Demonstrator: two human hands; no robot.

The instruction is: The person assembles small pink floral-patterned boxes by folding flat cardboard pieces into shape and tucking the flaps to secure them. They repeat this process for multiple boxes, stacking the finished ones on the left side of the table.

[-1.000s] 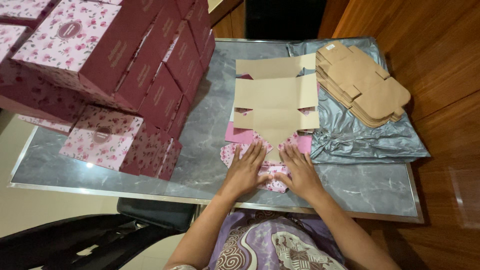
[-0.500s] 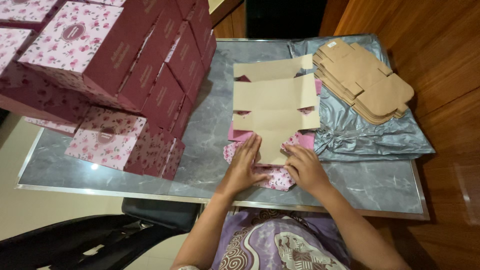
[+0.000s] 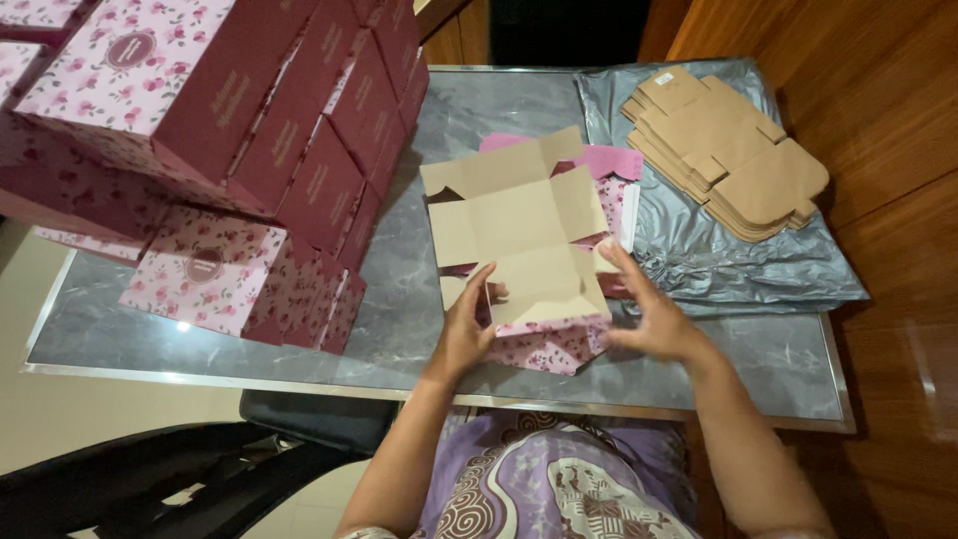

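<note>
While the left hand (image 3: 467, 324) is pinching the box blank's (image 3: 514, 225) near flap at frame centre, I am keeping the right hand (image 3: 651, 317), fingers spread, bracing its opposite edge for a square crease.

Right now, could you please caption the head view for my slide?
Both hands, left hand and right hand, fold a floral cardboard box blank on a grey marble table beside stacked finished boxes.
</note>
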